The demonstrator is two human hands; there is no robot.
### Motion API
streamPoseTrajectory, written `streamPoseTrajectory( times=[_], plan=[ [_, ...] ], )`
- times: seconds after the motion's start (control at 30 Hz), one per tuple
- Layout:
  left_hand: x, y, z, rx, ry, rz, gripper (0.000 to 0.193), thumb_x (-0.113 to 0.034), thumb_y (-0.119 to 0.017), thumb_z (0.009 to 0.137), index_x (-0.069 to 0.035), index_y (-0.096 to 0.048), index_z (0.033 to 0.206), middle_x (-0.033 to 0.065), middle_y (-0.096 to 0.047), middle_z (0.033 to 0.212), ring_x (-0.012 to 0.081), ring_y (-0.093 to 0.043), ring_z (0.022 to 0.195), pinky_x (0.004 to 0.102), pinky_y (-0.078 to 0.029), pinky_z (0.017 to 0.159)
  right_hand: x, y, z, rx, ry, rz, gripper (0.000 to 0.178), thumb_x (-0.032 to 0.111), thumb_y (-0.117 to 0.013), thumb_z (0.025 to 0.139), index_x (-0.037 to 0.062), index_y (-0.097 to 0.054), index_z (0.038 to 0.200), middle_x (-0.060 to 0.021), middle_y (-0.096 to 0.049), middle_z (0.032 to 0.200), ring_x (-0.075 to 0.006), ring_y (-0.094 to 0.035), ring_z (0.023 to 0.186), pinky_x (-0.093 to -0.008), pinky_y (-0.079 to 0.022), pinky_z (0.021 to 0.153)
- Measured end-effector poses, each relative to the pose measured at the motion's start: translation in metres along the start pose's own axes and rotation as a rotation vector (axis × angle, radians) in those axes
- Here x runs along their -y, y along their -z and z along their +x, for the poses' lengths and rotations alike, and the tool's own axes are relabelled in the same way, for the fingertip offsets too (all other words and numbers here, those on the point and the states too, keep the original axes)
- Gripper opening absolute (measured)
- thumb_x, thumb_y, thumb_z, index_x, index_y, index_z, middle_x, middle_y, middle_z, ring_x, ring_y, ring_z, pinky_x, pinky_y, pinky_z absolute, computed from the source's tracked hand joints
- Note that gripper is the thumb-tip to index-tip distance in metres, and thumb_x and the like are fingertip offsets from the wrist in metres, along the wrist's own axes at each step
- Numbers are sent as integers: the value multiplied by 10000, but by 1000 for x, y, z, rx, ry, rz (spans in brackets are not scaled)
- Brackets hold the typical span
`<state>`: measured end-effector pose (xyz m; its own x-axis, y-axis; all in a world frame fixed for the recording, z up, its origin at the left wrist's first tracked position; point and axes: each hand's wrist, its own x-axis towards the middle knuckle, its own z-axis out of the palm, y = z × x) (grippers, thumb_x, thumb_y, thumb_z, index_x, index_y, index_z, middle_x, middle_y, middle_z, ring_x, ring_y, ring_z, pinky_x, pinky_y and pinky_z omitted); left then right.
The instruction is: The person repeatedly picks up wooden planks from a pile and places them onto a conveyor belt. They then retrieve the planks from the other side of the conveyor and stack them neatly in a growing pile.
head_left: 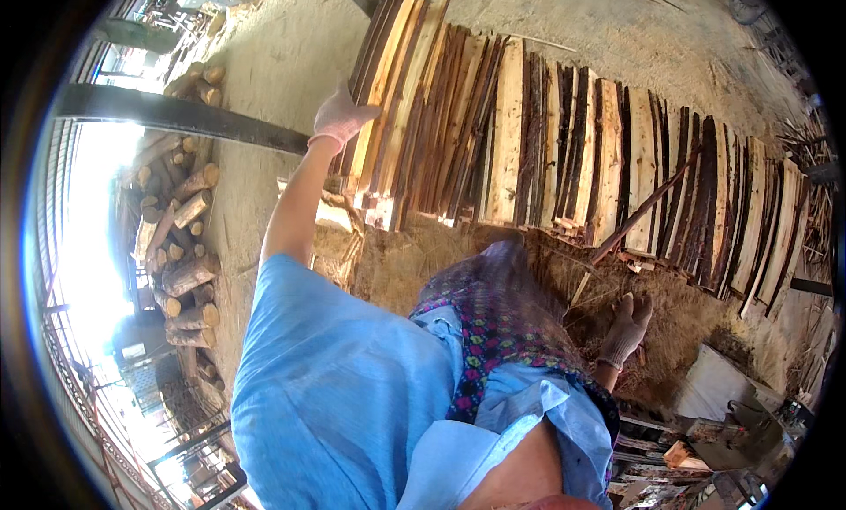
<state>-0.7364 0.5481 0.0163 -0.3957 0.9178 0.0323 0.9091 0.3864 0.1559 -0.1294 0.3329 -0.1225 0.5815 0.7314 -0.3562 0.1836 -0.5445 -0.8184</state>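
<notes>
Sawdust-strewn yard floor ahead, and I see my gloved left hand (pixel 342 115) laid flat, fingers together, against the leaning slabs (pixel 529 149) at their left end. Right hand (pixel 626 327) hangs spread, empty. I'd say wrap one board's edge before lifting.

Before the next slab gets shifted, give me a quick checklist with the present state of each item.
1. Left hand gloved and on the leaning slabs: ok, it rests on the leftmost boards.
2. Grip closed around a board: cannot tell.
3. Right hand free: ok, gloved, open, over the sawdust pile.
4. Slabs leaning in an even row: ok.
5. Loose strip lying across the row: not ok.
6. Footing: cannot tell, hidden by clothing.
</notes>
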Motion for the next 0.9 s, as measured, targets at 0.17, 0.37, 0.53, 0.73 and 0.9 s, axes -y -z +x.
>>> streamPoseTrajectory(
  times=[0.17,0.37,0.53,0.73,0.9],
  plan=[
    [-5,18,-2,45,12,-119,746,-407,-754,736,-3,-571,1335,266,-702,1174,438,-664,1126,455,-526,987,19,-2,-19,60,-77,-99,559,186,-607,1040,58,-416,1549,-164,-566,1472,-302,-579,1306,-396,-473,1083],
    [-88,64,-70,25,75,-610,798,-224,-856,748,48,-488,1401,232,-675,1229,346,-659,1164,432,-525,1074,34,-13,-21,243,30,49,555,45,-674,962,17,-476,1479,-141,-666,1259,-241,-675,1075,-317,-545,966],
    [-178,69,-119,403,-132,-910,728,-110,-804,756,91,-483,1378,182,-700,1120,229,-700,1009,324,-591,914,163,-79,-14,710,222,327,932,473,-703,956,-47,-253,1586,-278,-422,1538,-325,-440,1439,-391,-429,1154],
    [-275,20,-192,475,-473,-778,779,-74,-789,784,45,-429,1464,118,-696,1191,206,-663,1071,333,-526,970,262,-95,-14,529,114,754,711,355,-769,907,-62,-502,1417,-159,-657,1263,-210,-644,1101,-331,-524,954],
    [-291,-25,-209,1053,-374,-1488,846,-170,-734,864,26,-308,1568,109,-540,1436,191,-524,1301,358,-424,1110,218,-49,-8,411,106,955,715,425,-824,846,-91,-569,1270,-127,-681,1099,-189,-667,940,-335,-556,822]
  ],
)
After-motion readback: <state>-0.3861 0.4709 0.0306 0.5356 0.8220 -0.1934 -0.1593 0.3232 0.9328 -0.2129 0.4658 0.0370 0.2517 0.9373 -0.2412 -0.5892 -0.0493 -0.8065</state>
